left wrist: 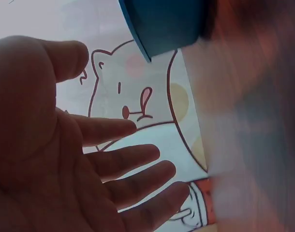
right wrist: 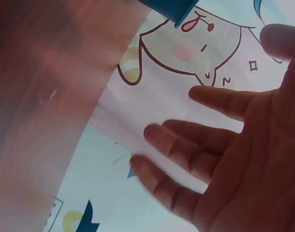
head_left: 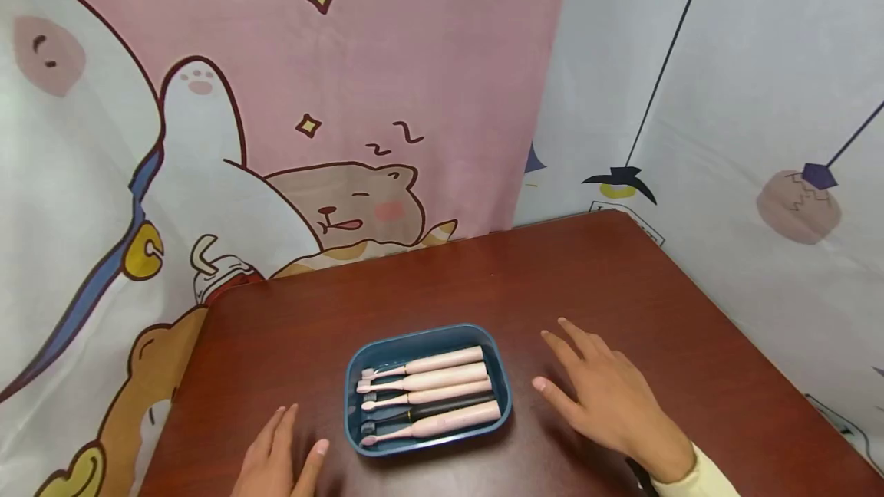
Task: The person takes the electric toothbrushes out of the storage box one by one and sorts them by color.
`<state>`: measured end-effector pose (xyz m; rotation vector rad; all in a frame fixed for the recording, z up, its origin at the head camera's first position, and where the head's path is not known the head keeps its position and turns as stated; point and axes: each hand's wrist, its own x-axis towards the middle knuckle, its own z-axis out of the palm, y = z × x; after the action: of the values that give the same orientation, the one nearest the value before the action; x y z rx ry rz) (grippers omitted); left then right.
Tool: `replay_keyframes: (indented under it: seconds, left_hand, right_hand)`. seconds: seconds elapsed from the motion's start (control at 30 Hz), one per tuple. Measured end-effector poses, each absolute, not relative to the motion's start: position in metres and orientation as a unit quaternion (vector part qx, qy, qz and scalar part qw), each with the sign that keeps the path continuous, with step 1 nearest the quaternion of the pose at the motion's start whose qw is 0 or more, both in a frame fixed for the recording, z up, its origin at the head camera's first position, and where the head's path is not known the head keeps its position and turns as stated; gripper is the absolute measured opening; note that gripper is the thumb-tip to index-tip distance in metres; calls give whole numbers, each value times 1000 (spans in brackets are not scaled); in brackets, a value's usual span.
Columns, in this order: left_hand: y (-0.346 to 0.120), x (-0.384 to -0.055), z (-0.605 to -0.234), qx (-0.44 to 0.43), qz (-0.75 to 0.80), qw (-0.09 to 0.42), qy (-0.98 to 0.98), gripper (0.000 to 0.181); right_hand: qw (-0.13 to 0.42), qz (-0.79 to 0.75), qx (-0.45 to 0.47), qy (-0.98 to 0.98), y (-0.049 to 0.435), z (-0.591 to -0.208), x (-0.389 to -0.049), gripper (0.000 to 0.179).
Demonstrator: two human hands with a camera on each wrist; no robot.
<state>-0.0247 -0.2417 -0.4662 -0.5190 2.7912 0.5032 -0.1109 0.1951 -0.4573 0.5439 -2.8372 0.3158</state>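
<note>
A blue plastic tray [head_left: 507,374] lies on the table and holds several electric toothbrushes side by side, their brush heads toward the left. Most are pale pink, such as the pink toothbrush [head_left: 456,419] along the near side; a black toothbrush [head_left: 442,409] lies beside it. My left hand [head_left: 279,459] is left of the tray, apart from it, fingers extended and holding nothing. To the tray's right, my right hand [head_left: 608,393] hovers with spread fingers, also holding nothing. Both wrist views show a bare palm and a corner of the tray [left wrist: 167,24].
The dark red-brown wooden table [head_left: 525,282] meets a cartoon-printed pink curtain [head_left: 428,60] at its back edge. A pale printed sheet [head_left: 760,136] hangs along the right side of the table.
</note>
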Motion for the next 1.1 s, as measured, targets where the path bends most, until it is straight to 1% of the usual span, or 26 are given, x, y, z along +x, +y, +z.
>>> replay_keyframes:
  seconds: [0.13, 0.33, 0.37, 0.53, 0.67, 0.8, 0.93, 1.1]
  left_hand:
    - [-237, -29, -457, -178, 239, 139, 944, 111]
    - [-220, -39, -456, -194, 354, 103, 909, 85]
    - [-218, -39, -456, -196, 373, 95, 902, 81]
    - [-215, -39, -460, -203, 446, 70, 869, 76]
    - [-218, -36, -462, -197, 522, 62, 828, 73]
    - [-219, -33, -467, -186, 564, 65, 802, 70]
    - [-217, -30, -473, -173, 603, 69, 776, 66]
    - [-215, -26, -477, -156, 636, 80, 751, 65]
  right_hand:
    - [122, 131, 225, -958, 187, -450, -116, 69]
    - [115, 177, 308, -928, 175, -434, -121, 61]
    - [109, 186, 323, -922, 173, -432, -121, 60]
    - [62, 216, 390, -893, 158, -420, -127, 56]
    - [37, 213, 434, -875, 143, -410, -133, 53]
    - [6, 204, 463, -863, 126, -400, -137, 52]
    - [-30, 199, 483, -852, 111, -399, -139, 49]
    - [-49, 189, 507, -840, 95, -400, -141, 49]
